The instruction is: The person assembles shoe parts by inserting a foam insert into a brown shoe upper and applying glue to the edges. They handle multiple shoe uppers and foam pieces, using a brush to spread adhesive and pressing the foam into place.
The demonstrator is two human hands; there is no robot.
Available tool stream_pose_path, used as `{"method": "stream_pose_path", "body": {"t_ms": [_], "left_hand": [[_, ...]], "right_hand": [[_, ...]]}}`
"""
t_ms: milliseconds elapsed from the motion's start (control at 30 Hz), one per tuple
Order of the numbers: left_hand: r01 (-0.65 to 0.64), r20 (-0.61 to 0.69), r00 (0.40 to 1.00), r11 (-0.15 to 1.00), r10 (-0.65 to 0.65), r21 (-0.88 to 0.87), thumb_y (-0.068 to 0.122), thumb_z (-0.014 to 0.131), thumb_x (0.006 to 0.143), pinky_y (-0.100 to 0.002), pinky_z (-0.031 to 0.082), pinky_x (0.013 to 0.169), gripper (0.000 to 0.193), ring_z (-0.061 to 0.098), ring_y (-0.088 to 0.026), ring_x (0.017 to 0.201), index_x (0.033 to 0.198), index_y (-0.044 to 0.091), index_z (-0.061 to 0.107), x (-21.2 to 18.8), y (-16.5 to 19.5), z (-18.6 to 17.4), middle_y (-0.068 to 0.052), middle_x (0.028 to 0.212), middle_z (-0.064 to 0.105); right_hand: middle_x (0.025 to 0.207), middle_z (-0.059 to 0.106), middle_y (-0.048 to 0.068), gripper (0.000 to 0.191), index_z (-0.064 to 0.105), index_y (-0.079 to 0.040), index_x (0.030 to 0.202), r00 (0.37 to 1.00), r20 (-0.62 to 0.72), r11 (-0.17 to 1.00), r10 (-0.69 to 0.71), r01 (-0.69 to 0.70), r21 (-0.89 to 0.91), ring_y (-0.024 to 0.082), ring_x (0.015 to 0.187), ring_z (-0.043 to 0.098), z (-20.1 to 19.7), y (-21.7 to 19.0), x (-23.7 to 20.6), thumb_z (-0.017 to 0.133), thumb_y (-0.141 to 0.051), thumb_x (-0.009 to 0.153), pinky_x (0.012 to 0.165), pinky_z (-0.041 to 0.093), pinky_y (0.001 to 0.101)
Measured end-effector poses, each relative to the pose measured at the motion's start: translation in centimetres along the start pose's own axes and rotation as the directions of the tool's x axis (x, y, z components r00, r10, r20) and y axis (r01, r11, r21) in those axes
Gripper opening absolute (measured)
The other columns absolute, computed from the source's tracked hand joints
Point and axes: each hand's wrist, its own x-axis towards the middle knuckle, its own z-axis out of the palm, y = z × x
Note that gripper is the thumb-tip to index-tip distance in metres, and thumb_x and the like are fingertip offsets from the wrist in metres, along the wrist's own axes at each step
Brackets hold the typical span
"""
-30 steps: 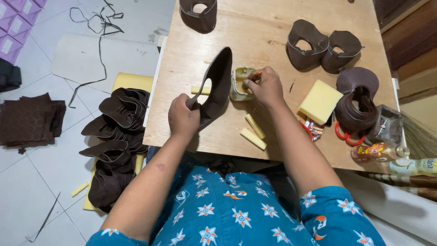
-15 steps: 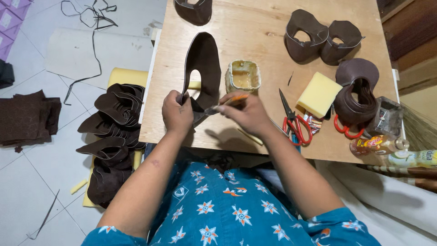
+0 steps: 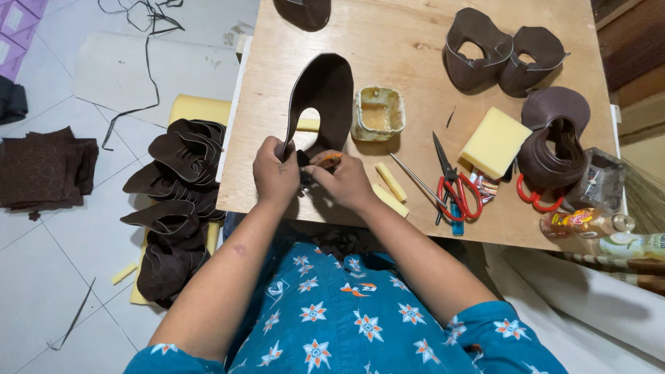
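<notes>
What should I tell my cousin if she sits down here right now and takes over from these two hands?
Left hand: grips the lower edge of the dark brown leather piece, held upright over the wooden table.
Right hand: pinches a small orange-handled tool against that piece's bottom.
The small pot of yellowish glue sits just right of the piece; red scissors and a yellow sponge lie further right.
Done: cannot tell.
Left: a stack of similar brown pieces waits on the floor to the left.
</notes>
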Motion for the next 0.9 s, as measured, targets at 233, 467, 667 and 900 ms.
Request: {"method": "stream_pose_path", "body": {"t_ms": [233,467,667,900], "left_hand": [[0.052,0.021,0.998,0.999,-0.052,-0.009,0.016,0.071,0.094,-0.044,0.05,0.068,0.023,0.064,-0.034,0.072,0.084,0.002,0.055,-0.4,-0.4,0.0,-0.016,0.076,0.064],[0.015,0.036,0.999,0.999,-0.017,0.032,0.012,0.07,0.088,-0.045,0.05,0.073,0.019,0.064,-0.036,0.08,0.086,0.002,0.055,-0.8,-0.4,0.0,-0.018,0.083,0.064],[0.076,0.081,0.993,0.99,-0.087,0.122,0.017,0.07,0.091,-0.048,0.049,0.076,0.023,0.063,-0.04,0.083,0.084,0.001,0.055,-0.3,-0.3,0.2,-0.02,0.084,0.064],[0.077,0.104,0.988,0.951,-0.113,0.3,0.031,0.068,0.092,-0.052,0.049,0.081,0.029,0.063,-0.042,0.092,0.092,0.003,0.063,1.1,0.2,0.9,-0.02,0.093,0.067]], "right_hand": [[0.089,0.072,0.01,0.017,0.072,-0.006,0.095,0.974,-0.072,0.959,-0.215,0.197,-0.203,0.024,0.078,0.072,-0.8,-0.3,-0.5,0.076,-0.02,0.088,0.071,0.056,0.0329],[0.088,0.072,0.01,0.019,0.071,-0.006,0.093,0.964,-0.134,0.951,-0.231,0.195,-0.239,0.024,0.077,0.071,-0.7,0.1,-0.9,0.076,-0.023,0.089,0.07,0.055,0.0331],[0.078,0.074,0.006,0.014,0.071,-0.008,0.094,0.995,-0.075,0.998,0.058,-0.059,-0.009,0.023,0.072,0.074,-0.9,0.5,-0.8,0.073,-0.022,0.091,0.068,0.057,0.0327],[0.101,0.068,0.01,0.018,0.067,-0.007,0.103,0.908,-0.035,0.856,-0.416,0.379,-0.352,0.028,0.091,0.069,-1.8,0.8,-2.1,0.077,-0.011,0.089,0.077,0.057,0.0373]]}}
